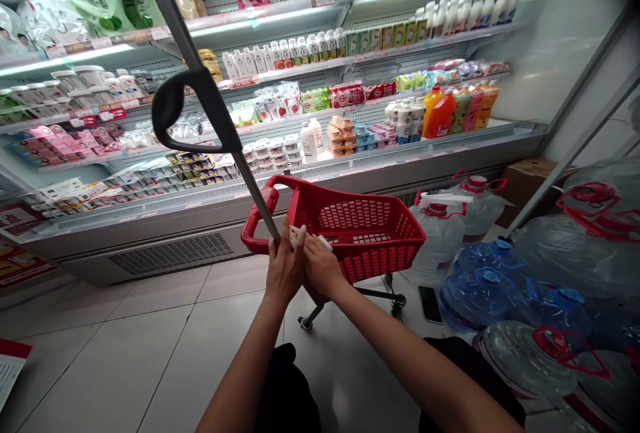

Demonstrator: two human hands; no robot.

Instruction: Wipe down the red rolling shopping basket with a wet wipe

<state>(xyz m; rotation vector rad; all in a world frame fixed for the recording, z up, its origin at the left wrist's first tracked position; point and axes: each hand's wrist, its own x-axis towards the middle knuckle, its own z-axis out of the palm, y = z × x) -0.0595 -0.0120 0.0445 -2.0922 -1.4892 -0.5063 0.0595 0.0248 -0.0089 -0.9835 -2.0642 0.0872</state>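
Subject of inspection: a red shopping cart, upright on its wheels on the tiled floor, directly before the person. All places below are given relative to it.

Hands: the left hand is at the cart's near left corner, fingers extended beside the foot of the grey pole; whether it grasps the pole cannot be told. The right hand rests just beside it at the cart's near rim, fingers bent over a white piece, apparently a cloth or tissue; its grip underneath is hidden.

Progress: the pole rises from the cart's near left side, its black handle above the cart. The white piece is at the cart's near corner. The handling there is judged to be under way and not finished, since both hands are occupied at that spot. How much of the cart has been attended to, and how much is left, cannot be established.

Surroundings: a phone lies on the floor right of the cart, with blue water bottles further right; a chilled display case stands behind the cart.
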